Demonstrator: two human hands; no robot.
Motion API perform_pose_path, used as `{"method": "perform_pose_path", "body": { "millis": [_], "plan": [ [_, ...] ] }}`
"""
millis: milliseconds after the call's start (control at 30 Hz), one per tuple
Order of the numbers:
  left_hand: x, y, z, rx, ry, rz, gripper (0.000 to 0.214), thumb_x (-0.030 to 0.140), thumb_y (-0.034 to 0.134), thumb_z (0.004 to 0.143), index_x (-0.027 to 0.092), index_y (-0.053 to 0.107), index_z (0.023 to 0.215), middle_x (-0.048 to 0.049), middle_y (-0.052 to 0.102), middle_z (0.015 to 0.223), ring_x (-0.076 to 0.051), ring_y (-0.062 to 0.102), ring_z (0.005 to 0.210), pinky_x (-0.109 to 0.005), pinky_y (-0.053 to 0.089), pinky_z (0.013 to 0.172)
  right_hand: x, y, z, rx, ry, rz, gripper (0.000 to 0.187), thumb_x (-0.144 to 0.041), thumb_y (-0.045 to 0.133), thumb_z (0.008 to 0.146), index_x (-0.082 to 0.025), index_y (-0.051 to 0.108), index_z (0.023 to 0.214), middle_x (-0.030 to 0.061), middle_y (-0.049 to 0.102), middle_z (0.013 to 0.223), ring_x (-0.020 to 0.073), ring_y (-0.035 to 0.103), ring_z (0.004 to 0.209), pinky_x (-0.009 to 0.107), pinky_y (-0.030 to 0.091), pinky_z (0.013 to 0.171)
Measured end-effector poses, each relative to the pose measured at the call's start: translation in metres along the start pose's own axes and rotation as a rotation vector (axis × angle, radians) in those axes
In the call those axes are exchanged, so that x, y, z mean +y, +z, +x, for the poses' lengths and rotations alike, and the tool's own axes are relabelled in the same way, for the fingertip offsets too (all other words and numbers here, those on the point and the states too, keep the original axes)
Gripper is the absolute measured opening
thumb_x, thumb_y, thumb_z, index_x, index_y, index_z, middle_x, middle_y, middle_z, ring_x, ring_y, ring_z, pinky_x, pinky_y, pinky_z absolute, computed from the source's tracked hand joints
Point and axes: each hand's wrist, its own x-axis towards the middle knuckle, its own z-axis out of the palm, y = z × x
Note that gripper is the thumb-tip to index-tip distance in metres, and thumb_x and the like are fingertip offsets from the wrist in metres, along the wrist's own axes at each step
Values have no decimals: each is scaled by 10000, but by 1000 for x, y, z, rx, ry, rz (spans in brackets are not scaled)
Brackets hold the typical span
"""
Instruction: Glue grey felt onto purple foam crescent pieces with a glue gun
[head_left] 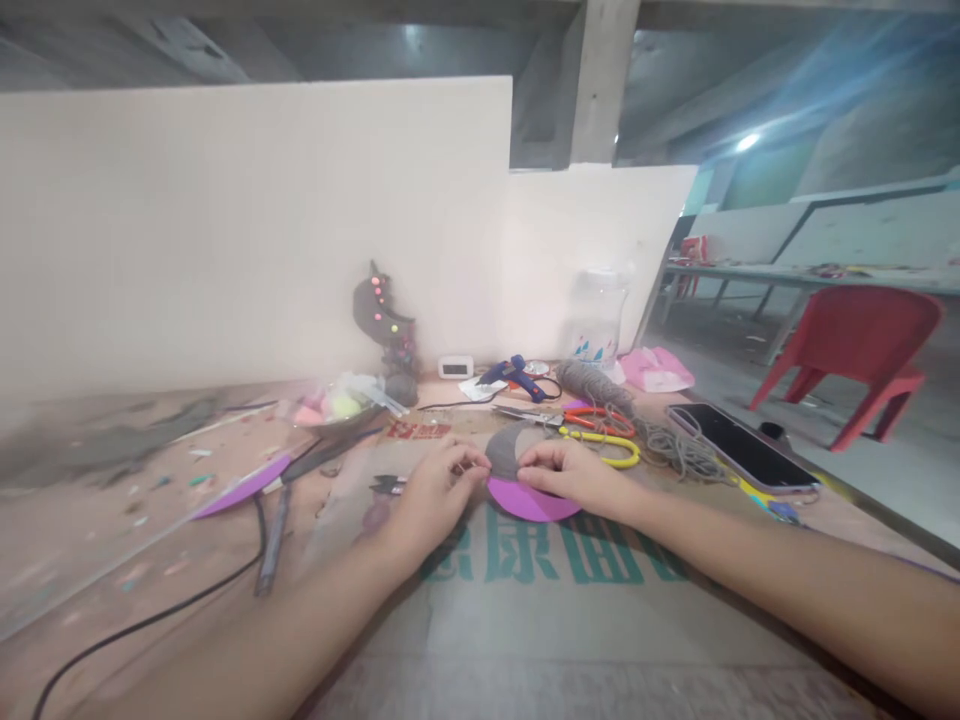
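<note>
Between both hands is a rounded purple sheet piece [534, 502] with a grey covered part [502, 450] at its upper left. My left hand [442, 492] pinches the left edge of this piece, thumb and fingers together. From the other side, my right hand [576, 476] is closed on the grey part, its fingertips close to the left ones. Small dark nippers [388, 485] lie by my left hand. Just beyond my right hand are scissors with yellow handles [611, 447] and another pair with orange handles [600, 415].
Grey yarn [675, 447] trails from its skein near a phone [742, 440] at right. Behind are a blue glue gun [517, 375], a small white clock [455, 367], a decorated grey crescent [381, 308] and a clear jar [596, 315]. A black cable [161, 602] crosses the left side.
</note>
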Motion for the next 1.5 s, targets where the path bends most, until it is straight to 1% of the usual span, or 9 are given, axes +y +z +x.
{"method": "perform_pose_path", "body": {
  "millis": [100,233,400,600,967,1133,1200,1333,1500],
  "plan": [
    [-3,1,1,26,-62,-58,159,265,438,885,178,556,826,-25,565,824,-167,525,812,-299,404,771,1,0,1,5,-5,-13,317,-445,570,805,-133,614,771,-41,389,587,76,306,528,218,213,481],
    [-10,0,3,164,-182,-214,205,381,388,911,200,458,843,14,500,750,-141,491,714,-259,400,670,1,1,1,14,37,15,318,-448,578,797,-131,604,797,-45,401,576,72,308,510,212,211,471],
    [-15,-1,5,226,-262,-282,322,460,344,907,199,440,743,23,463,688,-134,447,640,-241,365,588,3,2,0,7,39,42,326,-451,571,804,-126,596,794,-47,398,581,67,298,511,208,194,465],
    [-12,0,3,127,-160,-84,346,426,365,903,189,435,660,22,427,637,-147,436,652,-263,342,609,4,1,1,2,17,32,329,-455,572,802,-127,603,801,-47,398,583,69,302,516,208,204,472],
    [-8,2,5,38,-160,-130,191,267,465,846,161,608,914,-46,647,910,-177,571,867,-294,411,808,3,0,1,10,24,-14,313,-440,564,809,-131,613,795,-39,409,589,77,316,526,217,227,492],
    [-10,2,2,60,-242,-168,238,294,438,854,180,564,1021,29,533,679,-127,490,601,-236,377,571,3,1,0,0,11,-12,317,-443,566,811,-131,618,805,-40,401,586,77,310,528,218,230,494],
    [-9,2,2,58,-236,-171,268,335,419,874,182,560,1043,43,488,623,-128,479,581,-236,371,564,2,1,0,0,11,-13,320,-444,567,810,-129,621,805,-38,409,588,78,316,531,217,233,495],
    [-3,1,2,-10,-187,-157,339,423,402,888,165,621,904,2,561,678,-152,534,686,-253,403,650,3,1,1,7,9,0,332,-455,566,807,-128,623,807,-31,435,608,81,337,544,215,247,500],
    [7,0,0,-131,-148,-107,275,408,507,831,165,604,744,-1,601,708,-154,536,704,-244,395,665,3,-1,1,-4,-1,-29,348,-476,553,814,-135,613,788,-42,395,589,77,304,528,217,224,486]
  ]
}}
